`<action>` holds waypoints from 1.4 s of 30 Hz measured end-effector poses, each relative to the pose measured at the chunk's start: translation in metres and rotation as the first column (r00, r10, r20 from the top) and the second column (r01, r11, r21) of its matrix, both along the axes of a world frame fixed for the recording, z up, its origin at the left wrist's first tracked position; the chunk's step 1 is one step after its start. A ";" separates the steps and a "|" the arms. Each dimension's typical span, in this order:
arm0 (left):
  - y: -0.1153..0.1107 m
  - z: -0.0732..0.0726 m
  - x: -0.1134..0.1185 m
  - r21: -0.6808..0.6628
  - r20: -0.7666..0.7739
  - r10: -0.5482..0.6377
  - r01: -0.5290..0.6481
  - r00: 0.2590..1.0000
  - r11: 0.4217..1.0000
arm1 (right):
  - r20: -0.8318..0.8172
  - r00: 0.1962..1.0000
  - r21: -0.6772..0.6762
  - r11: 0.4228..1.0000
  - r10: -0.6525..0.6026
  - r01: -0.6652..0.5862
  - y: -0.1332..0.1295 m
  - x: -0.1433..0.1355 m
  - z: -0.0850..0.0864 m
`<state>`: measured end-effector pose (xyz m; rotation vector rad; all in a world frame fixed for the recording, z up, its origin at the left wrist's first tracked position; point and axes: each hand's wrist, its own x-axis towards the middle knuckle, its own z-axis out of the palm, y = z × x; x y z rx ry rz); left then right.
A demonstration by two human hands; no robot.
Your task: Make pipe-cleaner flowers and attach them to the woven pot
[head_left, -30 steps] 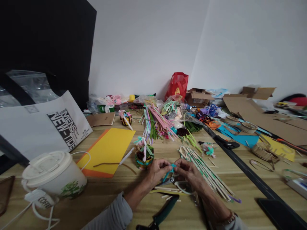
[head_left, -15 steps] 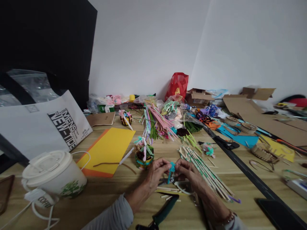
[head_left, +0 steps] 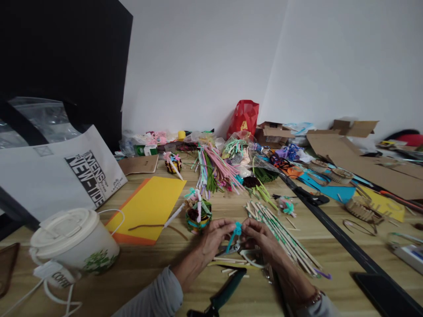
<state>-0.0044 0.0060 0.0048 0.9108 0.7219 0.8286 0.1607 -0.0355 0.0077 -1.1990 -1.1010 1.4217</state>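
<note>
A small turquoise fuzzy piece [head_left: 238, 228], looped at the top with a stem hanging down to the left, is pinched between my two hands above the wooden table. My left hand [head_left: 214, 240] grips its left side with thumb and forefinger. On its right side the fingers of my right hand [head_left: 261, 235] are closed on it. Scissors [head_left: 229, 250] lie just beneath, partly hidden by the hands. Beside my left hand stands a small decorated basket [head_left: 198, 215] with fuzzy flowers. Dark-green-handled pliers [head_left: 226, 293] rest nearer the front edge.
Yellow and orange sheets [head_left: 152, 204] and a white lidded cup [head_left: 74, 240] are at left. Green-and-white sticks [head_left: 284, 237] lie at right. Pink fuzzy stems [head_left: 220, 165] are heaped behind, before a red bag [head_left: 243, 118]. A black strap [head_left: 337, 233] crosses the right side.
The turquoise piece has turned slightly, its stem now slanting down to the left instead of hanging nearly straight. Both hands have kept their hold and barely moved.
</note>
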 end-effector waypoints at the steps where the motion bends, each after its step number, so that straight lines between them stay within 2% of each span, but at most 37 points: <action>1: 0.000 -0.001 0.000 0.019 -0.014 0.012 -0.012 1.000 1.000 | 0.009 1.000 0.001 1.000 0.008 -0.008 0.000 0.000 0.001; 4: 0.002 -0.006 0.000 0.064 -0.018 0.043 -0.042 0.999 0.997 | 0.039 0.999 0.009 1.000 0.026 -0.027 -0.001 0.001 0.002; 9: 0.003 -0.010 0.001 0.098 -0.009 0.015 -0.014 1.000 0.995 | 0.051 0.999 0.038 0.999 -0.001 -0.001 -0.001 0.002 0.006; 14: 0.003 -0.013 0.002 0.030 -0.004 0.006 -0.006 1.000 1.000 | 0.024 1.000 0.018 1.000 0.006 -0.007 0.000 0.000 0.005; 20: 0.000 -0.003 -0.002 -0.037 0.008 0.051 -0.050 0.999 0.998 | -0.007 1.000 -0.018 1.000 -0.002 0.002 0.002 0.002 -0.001; 25: -0.002 0.004 -0.005 -0.031 -0.090 -0.056 0.053 0.994 0.998 | -0.054 0.998 -0.039 0.999 -0.013 0.010 0.003 0.002 -0.002; 28: -0.002 0.003 -0.004 -0.022 -0.113 -0.108 0.106 0.988 0.994 | -0.070 0.997 -0.040 0.999 -0.012 0.009 0.003 0.003 -0.001; 36: -0.001 -0.001 -0.004 -0.017 -0.103 -0.110 0.109 0.989 0.994 | -0.016 0.999 -0.043 0.998 0.047 -0.048 0.004 0.009 -0.002; 42: 0.000 -0.003 -0.004 -0.003 -0.073 -0.080 0.080 0.994 0.997 | 0.007 0.994 -0.006 0.994 0.112 -0.112 0.000 0.001 0.005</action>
